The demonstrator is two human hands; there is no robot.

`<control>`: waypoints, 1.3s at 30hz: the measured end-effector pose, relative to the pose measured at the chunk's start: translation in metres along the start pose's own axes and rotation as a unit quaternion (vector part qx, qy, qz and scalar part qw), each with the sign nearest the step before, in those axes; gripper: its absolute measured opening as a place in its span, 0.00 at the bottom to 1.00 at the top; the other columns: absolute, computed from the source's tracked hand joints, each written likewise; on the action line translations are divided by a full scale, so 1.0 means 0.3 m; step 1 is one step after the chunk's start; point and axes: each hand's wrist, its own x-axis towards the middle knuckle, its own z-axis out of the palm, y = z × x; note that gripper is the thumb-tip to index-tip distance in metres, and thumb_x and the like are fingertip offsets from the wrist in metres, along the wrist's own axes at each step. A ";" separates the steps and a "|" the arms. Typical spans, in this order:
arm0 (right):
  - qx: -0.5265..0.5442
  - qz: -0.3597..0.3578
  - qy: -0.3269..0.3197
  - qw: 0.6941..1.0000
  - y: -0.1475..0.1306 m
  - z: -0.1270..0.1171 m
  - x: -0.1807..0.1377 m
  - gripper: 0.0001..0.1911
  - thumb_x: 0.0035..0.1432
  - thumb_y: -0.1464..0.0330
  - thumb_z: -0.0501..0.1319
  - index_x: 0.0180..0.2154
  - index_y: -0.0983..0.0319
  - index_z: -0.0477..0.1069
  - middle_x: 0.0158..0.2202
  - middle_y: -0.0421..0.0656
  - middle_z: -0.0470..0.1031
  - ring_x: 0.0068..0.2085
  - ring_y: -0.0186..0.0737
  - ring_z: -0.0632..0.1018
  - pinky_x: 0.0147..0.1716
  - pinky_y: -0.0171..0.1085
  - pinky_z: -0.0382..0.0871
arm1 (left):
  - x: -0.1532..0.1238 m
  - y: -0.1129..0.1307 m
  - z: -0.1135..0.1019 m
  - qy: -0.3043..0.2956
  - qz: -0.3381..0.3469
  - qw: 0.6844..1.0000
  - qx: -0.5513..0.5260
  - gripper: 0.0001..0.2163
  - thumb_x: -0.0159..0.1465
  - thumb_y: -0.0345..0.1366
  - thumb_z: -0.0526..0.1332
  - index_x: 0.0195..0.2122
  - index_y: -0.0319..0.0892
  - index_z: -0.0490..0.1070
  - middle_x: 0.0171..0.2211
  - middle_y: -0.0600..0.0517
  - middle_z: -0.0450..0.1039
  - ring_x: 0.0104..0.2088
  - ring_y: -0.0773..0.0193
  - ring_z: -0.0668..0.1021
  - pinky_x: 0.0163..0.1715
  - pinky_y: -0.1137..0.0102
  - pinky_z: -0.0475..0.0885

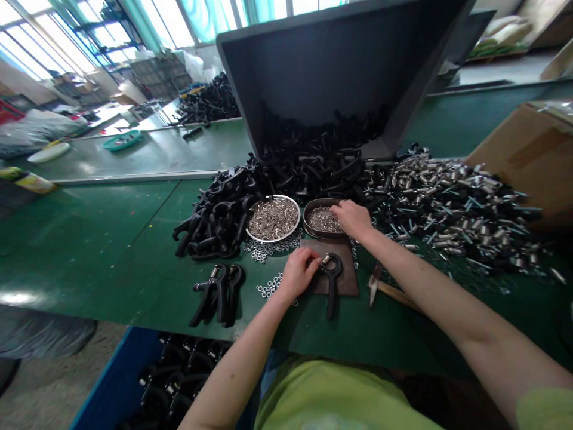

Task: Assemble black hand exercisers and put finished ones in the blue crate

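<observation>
My left hand (299, 273) is closed, its fingertips pinching the side of a black hand grip (332, 286) near its small metal spring. That grip lies on a flat brown metal plate (350, 269), its handle reaching past the front edge. My right hand (353, 220) reaches into an oval tin (308, 227) of tiny metal parts, fingers pressed together; what they hold is hidden. Beside the tin stands a round dish (274, 219) full of small silver pins. Loose nuts (270, 286) are scattered left of the plate. Several assembled hand grips (219, 295) lie further left.
A hammer (394, 292) lies under my right forearm. Black handles (215, 224) spill from a large tilted grey bin (335, 65). Springs and bolts (447, 203) are heaped at right before a cardboard box (528, 161). Below the table edge, a blue crate (105, 382) holds more grips.
</observation>
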 end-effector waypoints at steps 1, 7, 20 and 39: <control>0.001 0.004 -0.004 1.000 0.003 0.006 0.016 0.16 0.63 0.70 0.48 0.47 0.60 0.71 0.46 0.52 0.72 0.48 0.47 0.70 0.37 0.37 0.63 | -0.006 0.005 -0.005 -0.003 -0.013 1.000 -0.009 0.03 0.61 0.33 0.59 0.30 0.42 0.69 0.30 0.53 0.71 0.35 0.64 0.72 0.38 0.71 0.66; 0.023 0.000 -0.102 0.995 0.004 0.058 0.056 0.08 0.52 0.69 0.61 0.35 0.60 0.78 0.38 0.47 0.77 0.42 0.44 0.75 0.37 0.34 0.65 | -0.019 0.013 -0.010 -0.033 -0.066 0.997 -0.031 0.02 0.57 0.33 0.63 0.27 0.42 0.72 0.28 0.54 0.71 0.34 0.64 0.72 0.38 0.69 0.66; 0.163 0.057 -0.069 0.983 0.045 0.072 0.037 0.09 0.54 0.72 0.57 0.35 0.61 0.77 0.37 0.46 0.79 0.42 0.42 0.77 0.42 0.36 0.65 | -0.007 0.010 0.023 -0.090 -0.020 0.995 0.042 0.02 0.56 0.32 0.65 0.30 0.44 0.73 0.38 0.52 0.71 0.43 0.60 0.70 0.47 0.64 0.62; 0.415 0.021 -0.062 0.908 -0.021 0.110 -0.220 0.03 0.46 0.70 0.61 0.27 0.63 0.74 0.30 0.42 0.73 0.33 0.36 0.74 0.34 0.35 0.67 | 0.026 0.020 0.032 -0.109 -0.135 0.985 -0.018 0.05 0.52 0.31 0.65 0.30 0.42 0.72 0.36 0.54 0.70 0.41 0.63 0.72 0.45 0.68 0.65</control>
